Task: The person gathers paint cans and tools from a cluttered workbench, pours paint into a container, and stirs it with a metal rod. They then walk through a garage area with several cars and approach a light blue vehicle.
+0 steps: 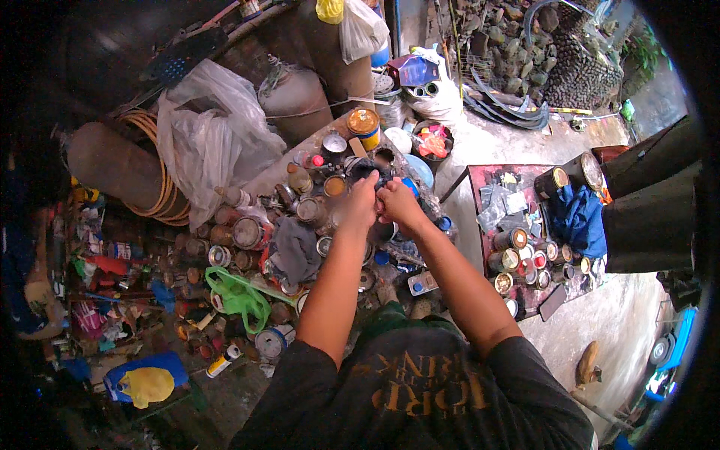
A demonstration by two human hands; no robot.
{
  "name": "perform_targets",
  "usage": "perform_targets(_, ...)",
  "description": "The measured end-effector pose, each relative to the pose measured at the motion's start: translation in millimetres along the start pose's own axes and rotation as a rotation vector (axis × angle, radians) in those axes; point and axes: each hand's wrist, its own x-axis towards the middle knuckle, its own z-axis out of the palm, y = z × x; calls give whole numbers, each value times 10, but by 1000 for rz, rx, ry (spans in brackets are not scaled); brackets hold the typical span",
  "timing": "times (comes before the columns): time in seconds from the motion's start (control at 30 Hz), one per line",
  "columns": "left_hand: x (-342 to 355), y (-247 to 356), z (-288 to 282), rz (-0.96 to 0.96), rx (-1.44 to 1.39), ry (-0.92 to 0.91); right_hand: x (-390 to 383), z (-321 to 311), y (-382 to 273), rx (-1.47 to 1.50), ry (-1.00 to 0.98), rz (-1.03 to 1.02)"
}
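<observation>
Dark item (363, 167) just beyond left hand (364, 196); right hand (400, 204) close beside; both hands curled, cannot tell whether gripping.

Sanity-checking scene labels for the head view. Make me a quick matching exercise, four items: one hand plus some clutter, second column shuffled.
Column 1
1. right hand
2. coil of hose at left
3. cloth at right
4. thin bag at lower left

Column 2
A. green
B. close beside the left hand
C. orange-brown
D. blue

Pairs: 1-B, 2-C, 3-D, 4-A
</observation>
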Motion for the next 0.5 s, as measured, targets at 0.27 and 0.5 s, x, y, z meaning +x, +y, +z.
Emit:
perform_targets(0.27,140,322,-35,-108,-111,-102,63,-378,-1162,606,15,685)
perform_targets(0.5,327,499,276,60,-106,-85,-304,-716,-1283,586,43,724)
